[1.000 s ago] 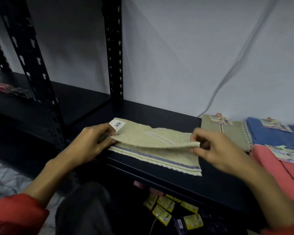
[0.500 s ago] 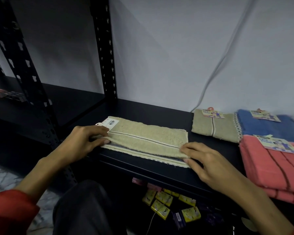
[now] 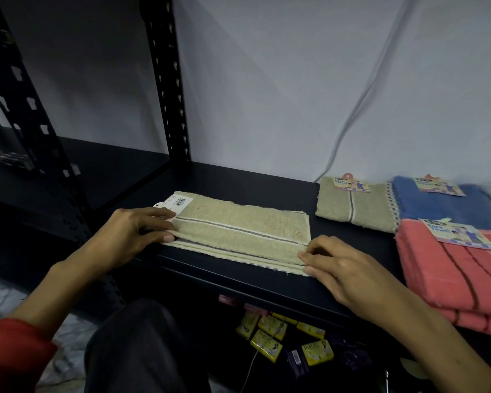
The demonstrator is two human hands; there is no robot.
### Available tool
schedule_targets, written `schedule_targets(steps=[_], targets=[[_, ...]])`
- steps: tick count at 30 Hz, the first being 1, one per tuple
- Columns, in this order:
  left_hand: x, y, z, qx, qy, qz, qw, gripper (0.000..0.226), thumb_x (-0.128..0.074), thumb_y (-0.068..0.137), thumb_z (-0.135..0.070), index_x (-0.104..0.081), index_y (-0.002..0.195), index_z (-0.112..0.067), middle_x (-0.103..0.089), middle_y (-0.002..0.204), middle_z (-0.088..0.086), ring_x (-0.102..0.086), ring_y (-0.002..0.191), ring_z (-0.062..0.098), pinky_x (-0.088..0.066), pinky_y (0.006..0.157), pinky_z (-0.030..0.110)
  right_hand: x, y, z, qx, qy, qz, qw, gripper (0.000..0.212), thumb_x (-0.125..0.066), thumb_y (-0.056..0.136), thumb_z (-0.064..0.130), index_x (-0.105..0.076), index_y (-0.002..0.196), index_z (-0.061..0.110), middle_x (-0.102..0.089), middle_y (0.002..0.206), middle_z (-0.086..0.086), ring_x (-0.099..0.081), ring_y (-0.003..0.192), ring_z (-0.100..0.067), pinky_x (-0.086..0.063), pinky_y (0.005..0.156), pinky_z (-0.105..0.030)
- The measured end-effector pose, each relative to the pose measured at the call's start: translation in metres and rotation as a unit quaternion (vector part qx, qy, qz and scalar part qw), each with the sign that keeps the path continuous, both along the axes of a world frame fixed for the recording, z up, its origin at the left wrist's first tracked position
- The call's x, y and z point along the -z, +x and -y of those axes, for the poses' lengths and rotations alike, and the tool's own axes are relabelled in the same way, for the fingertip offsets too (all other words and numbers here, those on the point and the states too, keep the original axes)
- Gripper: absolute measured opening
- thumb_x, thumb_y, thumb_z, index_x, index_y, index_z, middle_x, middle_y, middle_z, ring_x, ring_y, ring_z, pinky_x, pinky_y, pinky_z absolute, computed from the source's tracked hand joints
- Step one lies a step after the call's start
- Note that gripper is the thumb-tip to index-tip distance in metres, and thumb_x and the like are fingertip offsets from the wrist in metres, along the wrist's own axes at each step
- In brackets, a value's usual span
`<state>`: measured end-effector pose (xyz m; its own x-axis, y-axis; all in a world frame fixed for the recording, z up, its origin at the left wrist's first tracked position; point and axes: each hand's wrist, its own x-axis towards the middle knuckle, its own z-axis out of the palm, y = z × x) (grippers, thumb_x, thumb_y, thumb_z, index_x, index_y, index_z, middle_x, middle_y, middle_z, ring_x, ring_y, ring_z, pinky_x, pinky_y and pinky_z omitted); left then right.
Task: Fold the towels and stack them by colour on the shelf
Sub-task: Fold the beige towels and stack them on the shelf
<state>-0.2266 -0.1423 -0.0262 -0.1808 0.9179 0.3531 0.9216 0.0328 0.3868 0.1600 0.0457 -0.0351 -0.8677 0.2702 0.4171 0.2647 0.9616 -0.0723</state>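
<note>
Beige towel (image 3: 238,228) folded lengthwise, flat on black shelf (image 3: 238,182), grey stripe along it, barcode tag at left end. To its right: smaller folded beige towel (image 3: 352,208), blue towel (image 3: 442,207), pink towels (image 3: 451,279) stacked in front of blue.

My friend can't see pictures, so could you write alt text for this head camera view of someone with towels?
Two bare hands, left hand and right hand, hold the ends of a folded beige towel on a black shelf. To its right lie a smaller beige face towel, a blue towel and a stack of pink towels.
</note>
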Motion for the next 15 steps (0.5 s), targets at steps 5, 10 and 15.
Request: schedule_targets(steps=[5,10,15], targets=[[-0.002,0.000,0.005,0.015,-0.002,-0.017,1.000,0.034,-0.070,0.079,-0.044,-0.079,0.109,-0.032,-0.061,0.134,-0.013,-0.053,0.128,0.004,-0.042,0.104,0.020,-0.006,-0.012,0.003,0.023,0.104,0.039,0.994,0.005,-0.065,0.092,0.012,-0.065,0.097,0.014,-0.056,0.094,0.002,-0.049,0.078,-0.016,-0.044,0.067,-0.027],[0.002,0.002,0.007,0.017,0.016,-0.025,0.999,0.035,-0.067,0.082,-0.044,-0.078,0.112,-0.030,-0.060,0.135,-0.012,-0.054,0.127,0.004,-0.047,0.104,0.027,-0.014,-0.010,0.010,0.017,0.108,-0.022,0.994,0.004,-0.063,0.094,0.011,-0.065,0.098,0.010,-0.056,0.096,-0.001,-0.051,0.080,-0.019,-0.047,0.069,-0.033],[0.017,0.004,0.008,0.009,0.075,-0.094,0.993,0.034,-0.059,0.097,-0.048,-0.079,0.110,-0.023,-0.066,0.126,-0.002,-0.059,0.119,0.019,-0.054,0.094,0.036,0.001,-0.001,0.019,-0.017,0.076,-0.020,0.997,0.009,-0.061,0.095,0.020,-0.068,0.096,0.015,-0.060,0.097,0.004,-0.056,0.081,-0.015,-0.050,0.070,-0.031]])
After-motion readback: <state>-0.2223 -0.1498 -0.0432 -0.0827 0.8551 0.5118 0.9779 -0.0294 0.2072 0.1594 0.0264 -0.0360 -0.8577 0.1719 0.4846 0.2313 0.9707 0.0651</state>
